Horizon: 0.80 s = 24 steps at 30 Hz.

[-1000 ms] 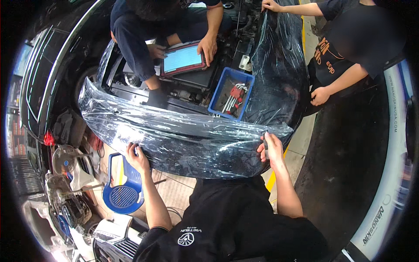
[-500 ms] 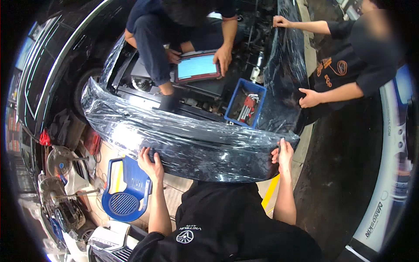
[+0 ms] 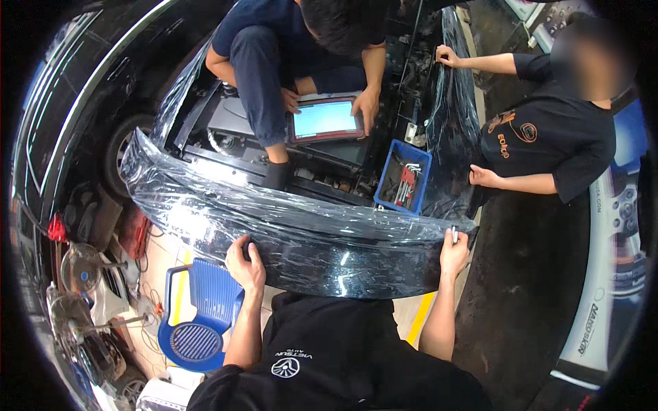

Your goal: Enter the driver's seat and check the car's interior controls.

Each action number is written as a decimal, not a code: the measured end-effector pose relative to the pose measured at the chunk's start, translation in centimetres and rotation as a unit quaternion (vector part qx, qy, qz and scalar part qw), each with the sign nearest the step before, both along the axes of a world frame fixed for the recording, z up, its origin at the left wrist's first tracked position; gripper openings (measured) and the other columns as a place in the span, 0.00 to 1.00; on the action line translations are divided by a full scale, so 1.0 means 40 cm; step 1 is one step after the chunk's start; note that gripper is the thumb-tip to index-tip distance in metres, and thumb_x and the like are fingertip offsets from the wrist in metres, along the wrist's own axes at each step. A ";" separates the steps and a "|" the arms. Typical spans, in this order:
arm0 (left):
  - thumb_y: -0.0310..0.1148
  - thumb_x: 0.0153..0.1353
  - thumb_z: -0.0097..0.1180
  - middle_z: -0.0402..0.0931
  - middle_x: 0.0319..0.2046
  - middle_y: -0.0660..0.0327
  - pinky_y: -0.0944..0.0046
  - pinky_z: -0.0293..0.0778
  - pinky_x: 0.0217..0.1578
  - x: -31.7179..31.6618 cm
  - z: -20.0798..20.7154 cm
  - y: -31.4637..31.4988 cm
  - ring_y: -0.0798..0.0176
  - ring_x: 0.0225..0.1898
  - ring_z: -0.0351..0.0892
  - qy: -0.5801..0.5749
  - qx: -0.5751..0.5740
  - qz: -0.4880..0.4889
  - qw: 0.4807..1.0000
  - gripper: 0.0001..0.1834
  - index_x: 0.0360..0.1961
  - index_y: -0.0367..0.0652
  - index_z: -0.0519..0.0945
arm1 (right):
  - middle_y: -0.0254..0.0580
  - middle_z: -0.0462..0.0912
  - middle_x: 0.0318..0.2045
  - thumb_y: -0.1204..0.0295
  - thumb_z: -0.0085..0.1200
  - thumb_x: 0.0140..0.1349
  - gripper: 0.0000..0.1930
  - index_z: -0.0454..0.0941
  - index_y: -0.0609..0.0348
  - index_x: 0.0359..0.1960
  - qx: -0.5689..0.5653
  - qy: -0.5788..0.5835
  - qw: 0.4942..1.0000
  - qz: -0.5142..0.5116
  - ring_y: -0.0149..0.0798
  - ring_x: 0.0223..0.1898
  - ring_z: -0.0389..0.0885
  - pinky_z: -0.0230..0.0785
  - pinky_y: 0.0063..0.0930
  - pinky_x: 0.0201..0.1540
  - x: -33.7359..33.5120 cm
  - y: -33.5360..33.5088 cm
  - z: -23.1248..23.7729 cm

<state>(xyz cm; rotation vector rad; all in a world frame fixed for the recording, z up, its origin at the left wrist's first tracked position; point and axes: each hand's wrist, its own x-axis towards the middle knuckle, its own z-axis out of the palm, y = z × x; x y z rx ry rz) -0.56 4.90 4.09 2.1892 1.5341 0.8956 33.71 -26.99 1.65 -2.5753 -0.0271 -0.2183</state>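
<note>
1. Black panel (image 3: 343, 267) touched by left hand (image 3: 247, 266), loosely spread.
2. Slim object (image 3: 455, 235) gripped by right hand (image 3: 454, 255).
3. Between and beyond them, the curved panel is sheathed in glossy, crinkled film (image 3: 288, 207).

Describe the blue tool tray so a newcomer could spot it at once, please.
Start at the film-wrapped bumper. Beyond its right part, in the engine bay, sits the blue tray: unlike the blue chair, it is rectangular and holds tools.

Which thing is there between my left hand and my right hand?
The head view shows a dark panel under clear plastic film spanning between the left hand and the right hand.
</note>
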 end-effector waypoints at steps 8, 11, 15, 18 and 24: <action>0.29 0.53 0.56 0.78 0.37 0.61 0.56 0.63 0.50 0.001 0.009 -0.009 0.55 0.44 0.74 0.012 -0.002 -0.070 0.997 0.08 0.37 0.45 0.79 | 0.54 0.82 0.26 0.51 0.58 0.55 0.20 0.77 0.54 0.37 -0.004 -0.061 0.996 -0.060 0.58 0.31 0.81 0.70 0.50 0.34 -0.021 0.018 0.000; 0.28 0.52 0.57 0.78 0.36 0.61 0.56 0.63 0.48 0.000 0.018 -0.010 0.55 0.44 0.74 0.016 -0.004 -0.103 0.995 0.08 0.36 0.45 0.79 | 0.53 0.82 0.26 0.51 0.58 0.55 0.19 0.77 0.53 0.37 -0.028 -0.074 0.994 -0.069 0.57 0.30 0.81 0.70 0.50 0.33 -0.021 0.028 -0.002; 0.26 0.50 0.57 0.78 0.35 0.62 0.57 0.64 0.46 0.001 0.033 -0.006 0.57 0.42 0.75 0.012 0.002 -0.137 0.990 0.08 0.34 0.46 0.78 | 0.52 0.82 0.25 0.52 0.58 0.55 0.18 0.77 0.53 0.36 -0.027 -0.080 0.993 -0.077 0.57 0.29 0.81 0.70 0.49 0.32 -0.020 0.033 -0.003; 0.26 0.50 0.57 0.78 0.33 0.63 0.58 0.65 0.45 0.005 0.043 -0.002 0.57 0.40 0.75 0.005 0.001 -0.140 0.990 0.08 0.33 0.46 0.79 | 0.52 0.82 0.25 0.52 0.58 0.55 0.19 0.77 0.54 0.35 -0.030 -0.091 0.992 -0.083 0.57 0.29 0.81 0.70 0.48 0.31 -0.023 0.041 -0.003; 0.25 0.49 0.58 0.79 0.33 0.63 0.59 0.65 0.45 0.010 0.048 0.002 0.58 0.40 0.76 -0.009 -0.003 -0.132 0.991 0.07 0.32 0.46 0.79 | 0.51 0.82 0.26 0.52 0.59 0.55 0.19 0.78 0.55 0.34 -0.043 -0.108 0.991 -0.072 0.56 0.29 0.81 0.70 0.48 0.31 -0.020 0.034 -0.016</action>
